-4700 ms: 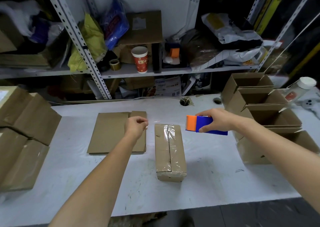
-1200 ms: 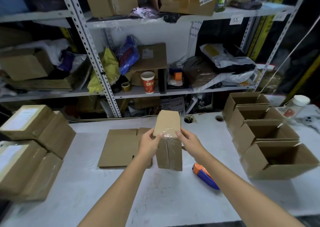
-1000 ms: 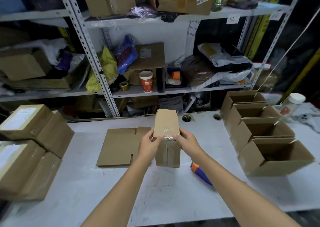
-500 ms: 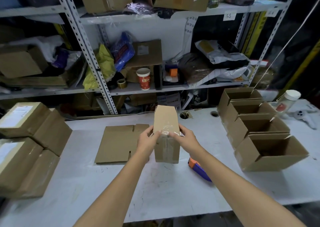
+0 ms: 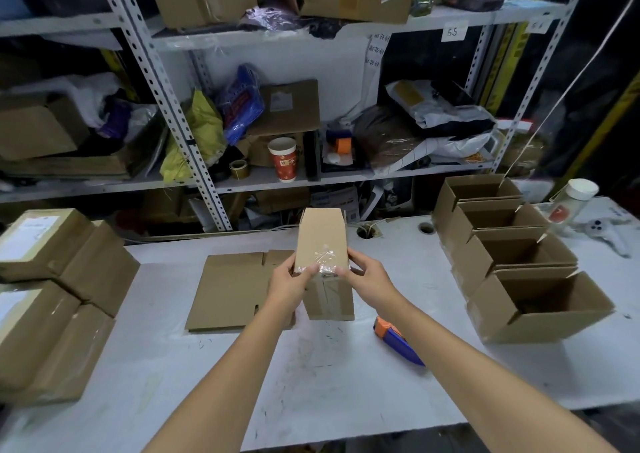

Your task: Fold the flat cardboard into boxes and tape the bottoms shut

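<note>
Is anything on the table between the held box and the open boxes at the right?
Only the orange-blue tool, lying flat, right of the box and nearer the person. Otherwise bare table up to the open boxes.

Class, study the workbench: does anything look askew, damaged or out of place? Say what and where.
Little stands out. The clear tape on the box held by the left hand and right hand is crinkled at the edge, not smooth. The tape dispenser lies loose on the table, partly hidden by the right forearm.
</note>
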